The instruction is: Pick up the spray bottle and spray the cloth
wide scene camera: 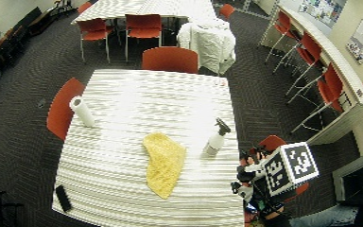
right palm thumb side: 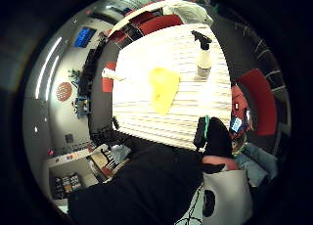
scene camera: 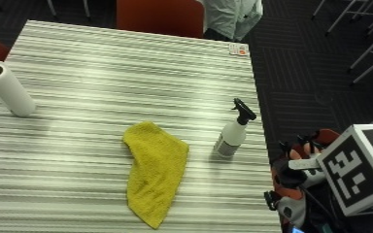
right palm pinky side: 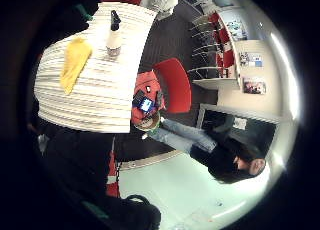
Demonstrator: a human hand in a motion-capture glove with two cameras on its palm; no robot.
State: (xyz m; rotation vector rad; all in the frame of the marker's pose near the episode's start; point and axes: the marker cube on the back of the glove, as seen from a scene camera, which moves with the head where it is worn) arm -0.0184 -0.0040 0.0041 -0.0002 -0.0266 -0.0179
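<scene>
On the striped bench (scene camera: 109, 73) the cloth (scene camera: 153, 170) lies flat near the middle, and the bottle (scene camera: 233, 132) stands upright just beside it, close to the bench edge nearest the hand. The roll (scene camera: 7, 88) stands well apart on the far side. The right hand (scene camera: 299, 167) hangs off the bench edge, near the bottle but not touching it. Little of it shows past the rig, so I cannot tell whether the grip is apart or together.

The step in hand, as I judge it, is the reach. To do it well, come in from the side and wrap the bottle's neck below the black trigger head, with a finger free for the trigger. The bottle is tall and narrow — a knock from the side could tip it. Its nozzle appears to point away from the cloth, so it likely needs turning before spraying.

The wide outside view alone shows a dark flat thing (wide scene camera: 63, 198) near a bench corner and the chairs (wide scene camera: 169, 59) round the bench. The thumb side palm view shows cloth (right palm thumb side: 163, 88) and bottle (right palm thumb side: 203, 56) from low off the bench edge — both far from the palm, so nothing is held. The little finger side view shows the same pair (right palm pinky side: 75, 62), (right palm pinky side: 114, 36), and a seated person beyond, which the outside view misses.
</scene>
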